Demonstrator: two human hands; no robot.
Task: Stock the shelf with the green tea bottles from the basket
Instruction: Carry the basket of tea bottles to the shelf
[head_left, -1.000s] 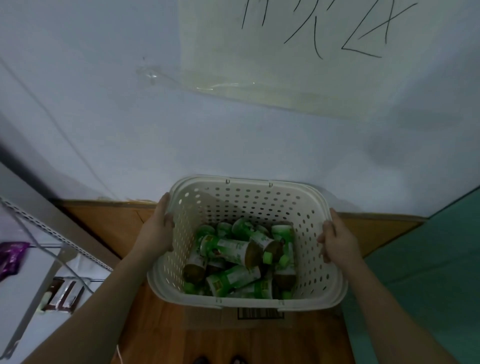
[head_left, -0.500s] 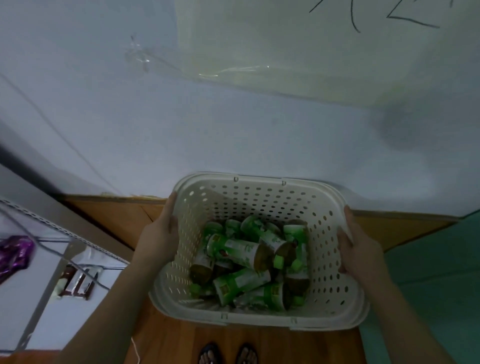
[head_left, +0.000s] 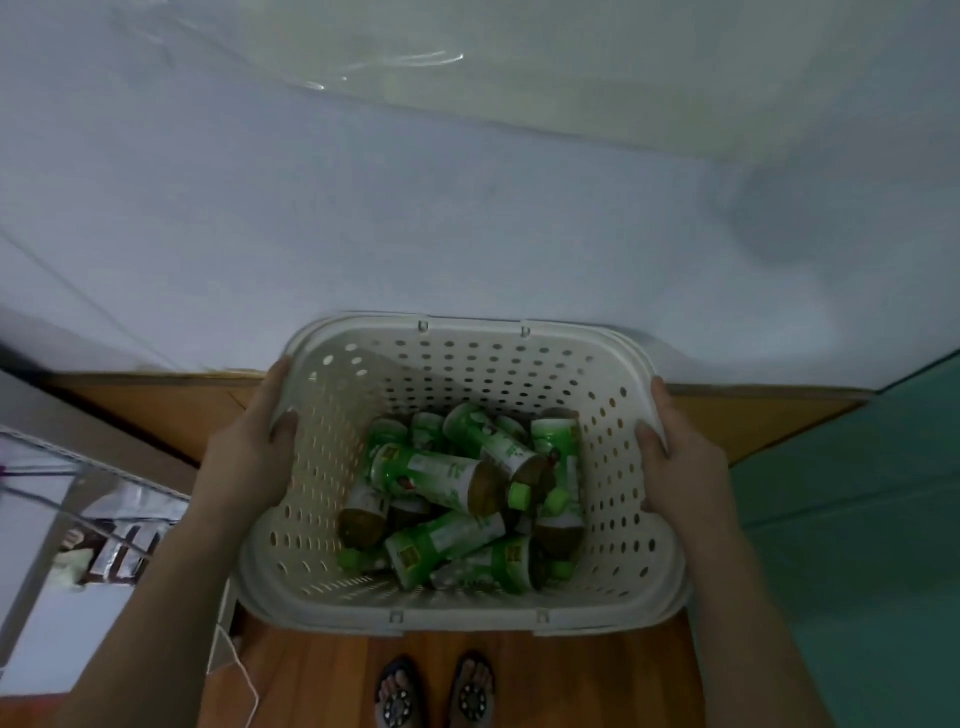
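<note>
I hold a cream perforated plastic basket (head_left: 467, 364) in front of me, above the wooden floor. My left hand (head_left: 249, 452) grips its left rim, thumb inside the wall. My right hand (head_left: 680, 457) grips the right rim the same way. Inside lie several green tea bottles (head_left: 441, 475) with green labels and green caps, piled on their sides toward the right half of the bottom. The shelf (head_left: 57, 483) shows only as a white wire-edged rack at the far left, below and beside the basket.
A white wall (head_left: 467, 208) with a clear plastic sheet stands close ahead. Packaged goods (head_left: 111, 551) lie on the rack at the left. A teal surface (head_left: 857, 519) fills the right. My sandalled feet (head_left: 436, 691) stand on the wooden floor; a white cord (head_left: 239, 670) hangs near the left arm.
The basket has come closer and lower in view with both hands still on its rims. The view has tilted down, and my feet now show beneath it.
</note>
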